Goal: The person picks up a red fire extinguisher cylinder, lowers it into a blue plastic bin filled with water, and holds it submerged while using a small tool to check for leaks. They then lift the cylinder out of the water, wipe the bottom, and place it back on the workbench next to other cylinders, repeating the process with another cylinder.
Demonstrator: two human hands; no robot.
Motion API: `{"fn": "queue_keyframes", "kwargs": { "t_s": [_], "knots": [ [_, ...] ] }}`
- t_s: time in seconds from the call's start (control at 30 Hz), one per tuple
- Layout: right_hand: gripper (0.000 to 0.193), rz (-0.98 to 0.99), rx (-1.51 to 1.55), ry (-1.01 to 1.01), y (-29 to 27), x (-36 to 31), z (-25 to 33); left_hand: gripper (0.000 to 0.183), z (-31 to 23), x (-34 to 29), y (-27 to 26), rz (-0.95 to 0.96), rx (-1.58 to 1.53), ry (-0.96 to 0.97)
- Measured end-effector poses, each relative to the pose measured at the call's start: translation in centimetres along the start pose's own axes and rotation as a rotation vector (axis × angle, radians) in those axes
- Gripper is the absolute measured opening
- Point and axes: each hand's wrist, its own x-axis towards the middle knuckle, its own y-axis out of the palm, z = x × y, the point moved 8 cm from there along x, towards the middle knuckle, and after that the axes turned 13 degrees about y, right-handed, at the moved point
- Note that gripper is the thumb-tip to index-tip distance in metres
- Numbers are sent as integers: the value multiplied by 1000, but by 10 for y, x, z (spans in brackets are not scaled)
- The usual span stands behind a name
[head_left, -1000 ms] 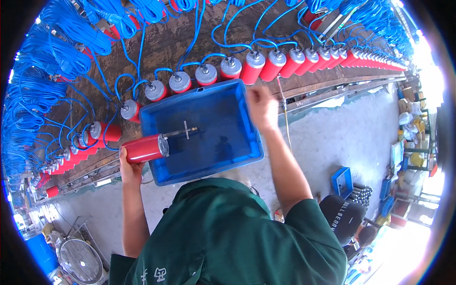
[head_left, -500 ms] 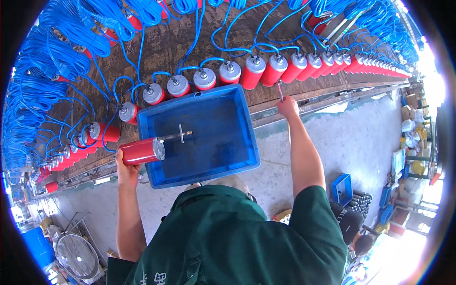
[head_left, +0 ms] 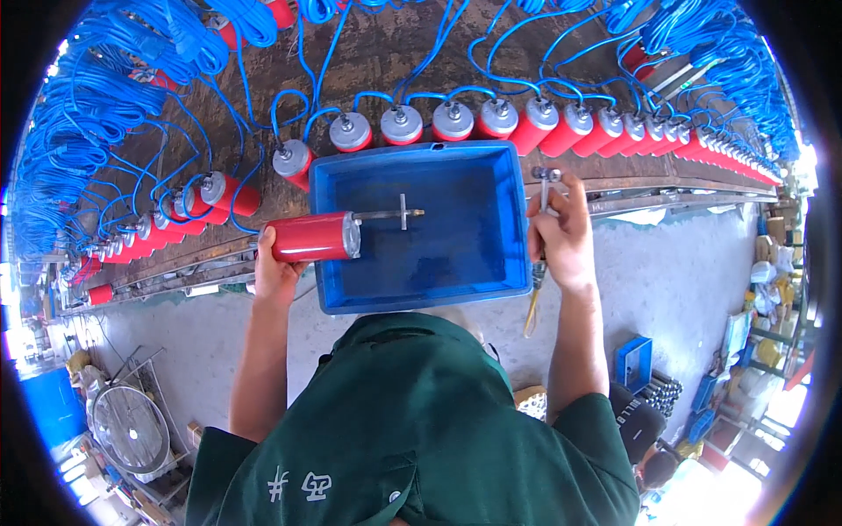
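A dark, worn workbench (head_left: 377, 70) curves across the workshop, coiled blue cables (head_left: 114, 101) at its far left. Next, the left hand (head_left: 277, 280) is clamped around the outer end of a red cylinder (head_left: 309, 238), held nearly level over the left rim of a blue bin (head_left: 438, 267); whether they touch is unclear. From its capped end a rod with a crossbar (head_left: 403, 213) points over the bin. Just past the bin's right side, the right hand (head_left: 567, 237) is curled around a slender metal tool (head_left: 545, 182). Working well here probably means a firm left grip, the rod end kept over the bin, and the tool's head clear of the standing row of cylinders (head_left: 566, 133).
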Motion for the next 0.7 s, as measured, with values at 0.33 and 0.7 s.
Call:
{"fn": "queue_keyframes", "kwargs": {
  "t_s": [0.33,0.7],
  "knots": [
    [27,82,-99,359,104,42,-60,60,-3,-4,11,101,-16,-8],
    [23,166,276,496,139,52,-90,58,-5,-5,10,118,-4,-20]
  ]
}}
